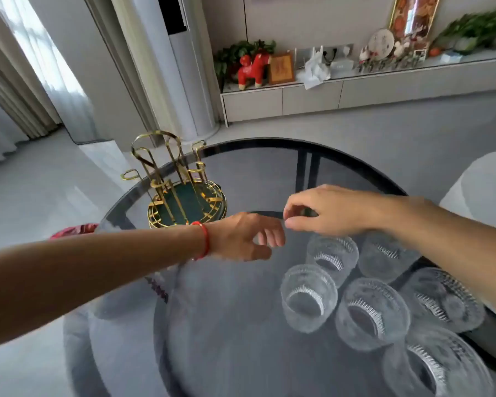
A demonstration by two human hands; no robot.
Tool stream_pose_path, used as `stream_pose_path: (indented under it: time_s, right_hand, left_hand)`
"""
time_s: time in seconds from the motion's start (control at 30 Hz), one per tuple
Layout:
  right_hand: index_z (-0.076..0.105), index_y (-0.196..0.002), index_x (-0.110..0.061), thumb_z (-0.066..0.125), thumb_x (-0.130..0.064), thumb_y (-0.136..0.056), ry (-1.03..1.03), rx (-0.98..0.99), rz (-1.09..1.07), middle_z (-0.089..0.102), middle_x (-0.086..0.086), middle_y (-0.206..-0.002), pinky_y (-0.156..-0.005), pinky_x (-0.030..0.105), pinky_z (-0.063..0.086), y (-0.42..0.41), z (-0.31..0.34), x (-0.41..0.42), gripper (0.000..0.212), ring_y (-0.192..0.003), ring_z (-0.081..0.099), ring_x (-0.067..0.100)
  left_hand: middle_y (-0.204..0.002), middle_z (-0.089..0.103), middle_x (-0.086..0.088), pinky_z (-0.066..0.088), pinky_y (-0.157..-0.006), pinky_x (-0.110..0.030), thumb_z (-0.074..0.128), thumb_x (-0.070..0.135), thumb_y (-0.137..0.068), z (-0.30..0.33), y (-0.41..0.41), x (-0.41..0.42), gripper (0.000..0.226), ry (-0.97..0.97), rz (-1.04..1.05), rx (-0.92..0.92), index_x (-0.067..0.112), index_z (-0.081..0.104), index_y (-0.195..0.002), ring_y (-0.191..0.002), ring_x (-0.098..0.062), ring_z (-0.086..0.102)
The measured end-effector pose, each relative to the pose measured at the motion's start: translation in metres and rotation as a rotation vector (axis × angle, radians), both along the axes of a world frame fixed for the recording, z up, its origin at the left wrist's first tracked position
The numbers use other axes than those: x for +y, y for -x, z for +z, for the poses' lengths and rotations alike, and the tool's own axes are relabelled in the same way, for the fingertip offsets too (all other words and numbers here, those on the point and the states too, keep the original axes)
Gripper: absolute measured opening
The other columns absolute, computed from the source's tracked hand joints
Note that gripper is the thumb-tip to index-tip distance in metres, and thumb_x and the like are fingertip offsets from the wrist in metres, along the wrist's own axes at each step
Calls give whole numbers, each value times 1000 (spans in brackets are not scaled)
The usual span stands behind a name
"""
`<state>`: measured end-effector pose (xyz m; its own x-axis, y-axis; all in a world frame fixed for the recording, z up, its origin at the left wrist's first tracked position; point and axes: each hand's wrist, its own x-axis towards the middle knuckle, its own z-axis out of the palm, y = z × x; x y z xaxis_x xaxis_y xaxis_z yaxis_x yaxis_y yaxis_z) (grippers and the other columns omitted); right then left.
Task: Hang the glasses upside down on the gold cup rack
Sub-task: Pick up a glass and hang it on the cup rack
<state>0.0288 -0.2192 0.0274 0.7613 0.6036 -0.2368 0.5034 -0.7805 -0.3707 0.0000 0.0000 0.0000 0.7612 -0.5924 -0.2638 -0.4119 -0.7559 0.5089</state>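
Empty hands (241,239) above glasses (309,300) beside rack (184,193)

Pale floor (355,133), low sideboard (312,101), curtained window (38,53).

Soft daylight fills the room, coming in through the sheer curtains (26,53) at about ten o'clock and leaving that corner nearly washed out. The glass table (269,173) carries a pale sheen and faint reflections rather than hard glare, and shadows under the arms are weak. Both the left hand (241,239) and the right hand (327,210) are smeared by motion blur. Straight lines bow toward the edges, and the shelf (384,78) at one o'clock looks soft.
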Motion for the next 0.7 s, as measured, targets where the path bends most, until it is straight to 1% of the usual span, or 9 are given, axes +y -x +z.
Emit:
stream_pose_path:
  time_s: [0.07,0.1,0.2,0.23,0.33,0.43,0.5,0.6,0.7]
  right_hand:
    - [65,-114,-39,50,-64,-95,95,-50,24,68,-14,-117,-94,41,53,11,-6,2,35,-105,64,12]
    - [65,-113,-38,51,-60,-96,116,-74,14,68,-14,-117,-94,42,53,13,-11,1,32,-107,64,14]
    - [68,-105,-30,53,-36,-97,115,-313,-84,71,-8,-110,-94,47,54,50,-25,3,18,-107,65,22]
    - [69,-105,-28,53,-32,-97,64,-320,-147,71,-5,-110,-95,47,54,64,-28,3,18,-108,65,25]
    - [66,-120,-26,52,-41,-100,40,-353,-163,67,-2,-125,-106,47,45,97,-29,7,28,-123,59,25]
    - [42,-153,-29,58,-52,-97,197,-299,-57,43,-1,-159,-121,46,29,127,-27,13,63,-147,38,24]
    - [28,-161,-31,69,-46,-90,335,-310,26,31,-3,-166,-126,50,17,140,-28,18,83,-155,25,22]
    - [32,-159,-31,78,-35,-83,553,-395,139,31,-2,-164,-128,54,10,143,-29,29,89,-156,20,22]
    - [46,-148,-23,81,-45,-77,812,-552,294,51,2,-145,-123,56,20,138,-38,46,82,-142,40,25]
  left_hand:
    - [-119,68,4,56,-87,-28,62,13,-89,-16,18,3,32,24,68,-41,24,65,-119,-103,-13,66]
    - [-121,67,4,57,-87,-31,62,11,-89,-28,24,3,34,58,116,-76,24,64,-120,-103,-14,67]
    - [-123,65,-2,59,-88,-38,64,7,-86,-48,74,8,38,180,306,-217,21,64,-121,-101,-18,66]
    - [-121,65,-4,58,-89,-40,64,5,-85,-50,90,10,37,231,370,-222,19,64,-119,-100,-20,66]
    - [-119,66,-5,57,-92,-41,64,5,-84,-45,131,18,34,327,481,-225,18,66,-116,-100,-22,65]
    - [-118,67,-3,54,-94,-33,62,7,-86,-37,162,25,31,375,502,-263,18,66,-115,-105,-18,62]
    - [-117,66,-3,55,-90,-30,62,9,-87,-39,178,28,29,409,524,-273,19,66,-114,-103,-17,63]
    - [-116,67,-2,53,-83,-21,59,9,-88,-46,184,31,27,472,542,-313,20,67,-111,-99,-15,64]
    - [-115,66,0,49,-81,-15,58,8,-91,-56,176,34,26,521,563,-337,20,65,-112,-101,-13,63]
